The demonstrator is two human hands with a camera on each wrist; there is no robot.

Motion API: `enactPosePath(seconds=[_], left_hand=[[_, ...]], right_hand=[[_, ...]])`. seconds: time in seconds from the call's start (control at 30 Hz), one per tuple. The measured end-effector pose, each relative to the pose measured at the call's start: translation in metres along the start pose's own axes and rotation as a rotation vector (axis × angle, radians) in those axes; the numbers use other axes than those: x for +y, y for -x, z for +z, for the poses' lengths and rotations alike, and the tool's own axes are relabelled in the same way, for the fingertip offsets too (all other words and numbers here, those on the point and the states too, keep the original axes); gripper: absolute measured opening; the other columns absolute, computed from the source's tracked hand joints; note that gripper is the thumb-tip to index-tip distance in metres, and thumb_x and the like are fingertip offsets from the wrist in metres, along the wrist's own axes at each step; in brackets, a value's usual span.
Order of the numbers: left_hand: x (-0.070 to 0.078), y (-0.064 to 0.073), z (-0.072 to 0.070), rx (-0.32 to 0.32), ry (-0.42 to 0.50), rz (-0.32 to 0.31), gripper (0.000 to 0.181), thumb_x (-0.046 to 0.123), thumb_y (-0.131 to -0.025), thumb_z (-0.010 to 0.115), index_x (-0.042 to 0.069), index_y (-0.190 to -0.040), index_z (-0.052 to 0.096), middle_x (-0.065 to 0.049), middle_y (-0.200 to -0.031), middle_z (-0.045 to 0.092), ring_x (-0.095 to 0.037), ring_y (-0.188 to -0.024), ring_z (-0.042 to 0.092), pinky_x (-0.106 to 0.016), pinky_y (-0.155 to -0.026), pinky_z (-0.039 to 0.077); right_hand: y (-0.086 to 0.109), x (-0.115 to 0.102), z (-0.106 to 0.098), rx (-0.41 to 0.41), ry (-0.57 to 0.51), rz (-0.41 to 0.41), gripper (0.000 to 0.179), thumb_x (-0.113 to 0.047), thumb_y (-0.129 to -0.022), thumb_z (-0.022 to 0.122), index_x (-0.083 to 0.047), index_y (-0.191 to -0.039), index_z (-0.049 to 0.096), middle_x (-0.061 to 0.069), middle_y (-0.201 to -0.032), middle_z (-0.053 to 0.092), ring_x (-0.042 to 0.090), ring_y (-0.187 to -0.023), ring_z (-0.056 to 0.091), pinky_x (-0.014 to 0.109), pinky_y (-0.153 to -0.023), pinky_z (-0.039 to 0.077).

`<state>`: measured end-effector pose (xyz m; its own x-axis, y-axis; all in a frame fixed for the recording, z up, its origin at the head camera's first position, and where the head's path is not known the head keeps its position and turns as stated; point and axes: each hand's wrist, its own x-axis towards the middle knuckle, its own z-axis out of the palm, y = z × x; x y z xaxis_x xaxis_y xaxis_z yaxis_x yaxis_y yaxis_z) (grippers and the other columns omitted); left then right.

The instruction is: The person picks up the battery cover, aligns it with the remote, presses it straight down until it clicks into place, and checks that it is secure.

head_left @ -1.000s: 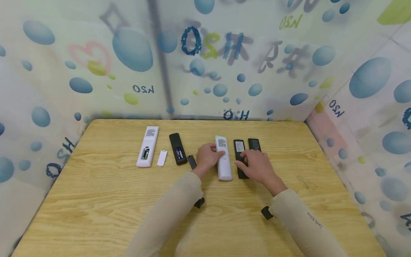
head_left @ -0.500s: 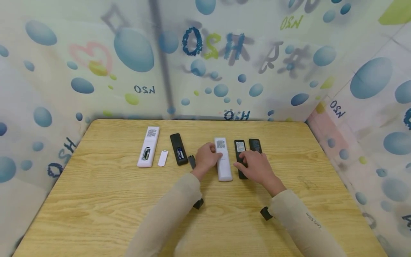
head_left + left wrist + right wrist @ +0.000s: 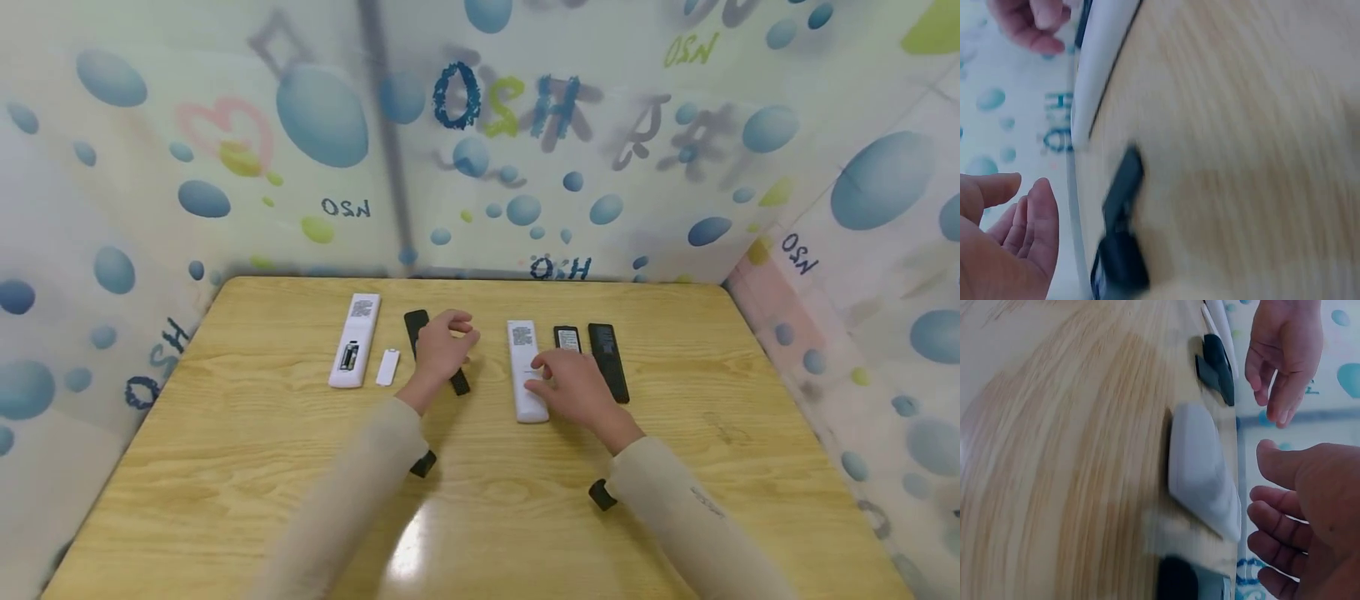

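My left hand (image 3: 442,354) hovers over a black remote control (image 3: 415,322) and a black battery cover (image 3: 461,384), hiding part of both. In the left wrist view its thumb and fingers stand apart with nothing between them, above the black cover (image 3: 1124,187). A white remote control (image 3: 525,396) lies back side up to the right. Over its right edge hangs my right hand (image 3: 579,385), its fingers loosely bent and holding nothing in the right wrist view. That hand partly hides a black remote control with a white label (image 3: 567,337).
Another black remote control (image 3: 611,367) lies at the right of the row. At the left, a white remote control (image 3: 361,321) shows batteries in its uncovered compartment, with a white battery cover (image 3: 387,367) beside it. A patterned wall backs the wooden table (image 3: 510,517).
My left hand has let go of the middle white remote control and moved left over the black one. My right hand has shifted left from the labelled black remote control towards the white one.
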<state>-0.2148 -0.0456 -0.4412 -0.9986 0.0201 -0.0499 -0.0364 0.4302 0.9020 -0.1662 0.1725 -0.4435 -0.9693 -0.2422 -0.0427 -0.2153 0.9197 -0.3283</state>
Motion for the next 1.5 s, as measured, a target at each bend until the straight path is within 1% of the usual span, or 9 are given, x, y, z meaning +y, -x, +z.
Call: enactPosePath(seconds=[0.23, 0.47, 0.57, 0.77, 0.87, 1.0, 1.17, 1.33, 1.5], left_hand=[[-0.016, -0.012, -0.044, 0.007, -0.200, 0.001, 0.036, 0.021, -0.096, 0.062, 0.007, -0.128, 0.059, -0.012, -0.114, 0.066, -0.028, -0.076, 0.070, -0.031, -0.065, 0.057], [-0.026, -0.023, -0.074, -0.070, -0.415, -0.050, 0.046, 0.030, -0.097, 0.060, 0.007, -0.136, 0.052, -0.015, -0.129, 0.061, -0.032, -0.112, 0.061, -0.047, -0.097, 0.048], [-0.025, -0.025, -0.081, -0.095, -0.417, -0.088, 0.050, 0.030, -0.098, 0.058, 0.005, -0.140, 0.048, -0.017, -0.135, 0.057, -0.035, -0.117, 0.058, -0.048, -0.101, 0.046], [-0.022, -0.026, -0.082, -0.084, -0.407, -0.145, 0.056, 0.030, -0.098, 0.057, 0.003, -0.144, 0.042, -0.019, -0.143, 0.050, -0.033, -0.110, 0.063, -0.048, -0.102, 0.046], [-0.024, -0.028, -0.080, -0.081, -0.425, -0.179, 0.060, 0.033, -0.098, 0.057, 0.003, -0.146, 0.038, -0.019, -0.142, 0.051, -0.030, -0.099, 0.068, -0.046, -0.101, 0.048], [-0.027, -0.032, -0.075, -0.086, -0.437, -0.223, 0.065, 0.037, -0.097, 0.057, 0.003, -0.148, 0.035, -0.019, -0.133, 0.059, -0.024, -0.074, 0.073, -0.044, -0.102, 0.048], [-0.028, -0.034, -0.072, -0.069, -0.442, -0.238, 0.071, 0.041, -0.096, 0.058, 0.002, -0.149, 0.033, -0.023, -0.135, 0.057, -0.020, -0.058, 0.069, -0.043, -0.100, 0.049], [-0.027, -0.035, -0.068, -0.066, -0.463, -0.243, 0.073, 0.042, -0.095, 0.059, 0.000, -0.149, 0.032, -0.025, -0.137, 0.053, -0.021, -0.063, 0.069, -0.038, -0.084, 0.055], [-0.027, -0.037, -0.065, -0.074, -0.504, -0.254, 0.065, 0.042, -0.094, 0.061, -0.001, -0.139, 0.043, -0.022, -0.124, 0.058, -0.024, -0.074, 0.067, -0.030, -0.059, 0.056]], right_hand=[[-0.011, -0.020, 0.009, -0.010, 0.004, -0.098, 0.027, -0.038, -0.090, 0.069, -0.019, -0.110, 0.068, -0.004, -0.093, 0.065, 0.017, -0.088, 0.057, 0.043, -0.087, 0.045], [-0.022, -0.039, 0.018, -0.031, 0.011, -0.152, 0.029, -0.039, -0.091, 0.067, -0.020, -0.114, 0.066, -0.003, -0.099, 0.067, 0.017, -0.094, 0.059, 0.044, -0.094, 0.044], [-0.026, -0.049, 0.022, -0.059, 0.009, -0.161, 0.032, -0.039, -0.093, 0.065, -0.020, -0.119, 0.064, -0.002, -0.105, 0.066, 0.019, -0.100, 0.059, 0.043, -0.094, 0.043], [-0.031, -0.063, 0.027, -0.076, 0.032, -0.183, 0.035, -0.038, -0.095, 0.063, -0.021, -0.125, 0.061, -0.001, -0.115, 0.064, 0.019, -0.109, 0.057, 0.042, -0.098, 0.043], [-0.033, -0.066, 0.028, -0.068, 0.041, -0.196, 0.036, -0.038, -0.094, 0.063, -0.020, -0.126, 0.061, 0.000, -0.116, 0.064, 0.020, -0.109, 0.058, 0.042, -0.097, 0.043], [-0.038, -0.067, 0.031, -0.060, 0.063, -0.198, 0.039, -0.040, -0.094, 0.064, -0.020, -0.128, 0.060, -0.001, -0.118, 0.064, 0.021, -0.112, 0.057, 0.043, -0.098, 0.042], [-0.045, -0.072, 0.036, -0.079, 0.101, -0.204, 0.043, -0.041, -0.094, 0.062, -0.021, -0.132, 0.060, 0.002, -0.123, 0.063, 0.024, -0.117, 0.056, 0.044, -0.099, 0.042], [-0.053, -0.080, 0.042, -0.098, 0.128, -0.192, 0.046, -0.041, -0.095, 0.062, -0.023, -0.136, 0.057, 0.002, -0.120, 0.064, 0.022, -0.110, 0.057, 0.041, -0.093, 0.043], [-0.056, -0.087, 0.045, -0.112, 0.168, -0.188, 0.047, -0.039, -0.094, 0.062, -0.025, -0.139, 0.054, 0.002, -0.118, 0.063, 0.022, -0.107, 0.057, 0.040, -0.088, 0.043]])
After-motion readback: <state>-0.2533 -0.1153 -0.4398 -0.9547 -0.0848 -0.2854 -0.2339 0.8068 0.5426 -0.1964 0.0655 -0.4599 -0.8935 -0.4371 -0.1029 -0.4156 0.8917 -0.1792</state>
